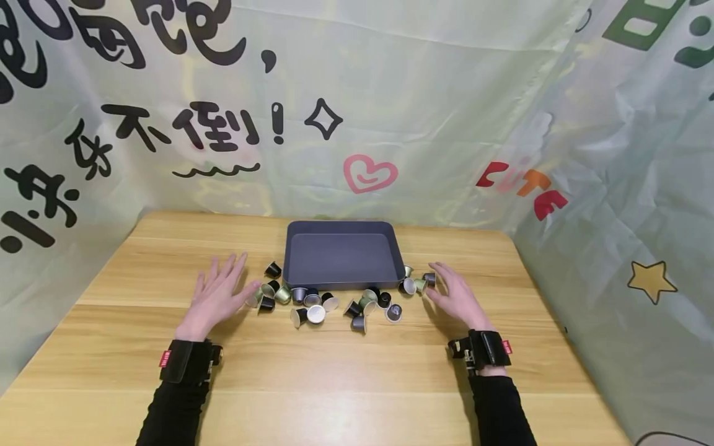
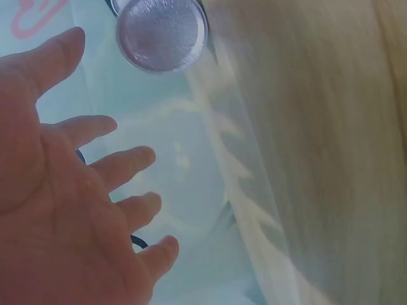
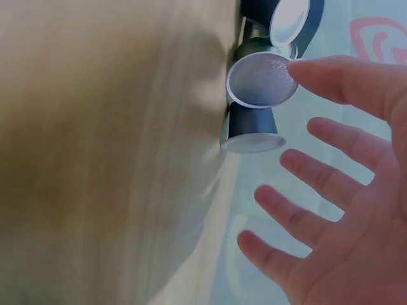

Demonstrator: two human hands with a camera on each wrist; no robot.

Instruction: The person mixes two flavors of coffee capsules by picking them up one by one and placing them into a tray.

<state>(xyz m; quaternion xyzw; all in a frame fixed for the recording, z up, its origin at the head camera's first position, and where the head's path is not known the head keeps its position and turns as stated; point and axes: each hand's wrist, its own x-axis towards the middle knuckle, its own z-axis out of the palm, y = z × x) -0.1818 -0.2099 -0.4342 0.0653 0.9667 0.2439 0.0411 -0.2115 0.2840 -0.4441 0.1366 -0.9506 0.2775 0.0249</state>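
Several small coffee capsules (image 1: 315, 314), in black, green, grey and white, lie in a loose band along the near side of a dark rectangular tray (image 1: 343, 285). My left hand (image 1: 214, 299) is at the left end of the band with fingers spread, its thumb beside a pale green capsule (image 1: 255, 298). In the left wrist view a capsule's silver lid (image 2: 163, 35) shows past the thumb. My right hand (image 1: 458, 296) stands at the right end, fingers apart. Its thumb comes close to a capsule's foil lid (image 3: 262, 79) in the right wrist view; whether they touch, I cannot tell.
The wooden table (image 1: 312, 384) reaches back to a printed cloth backdrop (image 1: 435, 124), which also rises along the right side. Black straps with small cameras (image 1: 460, 348) sit on both wrists.
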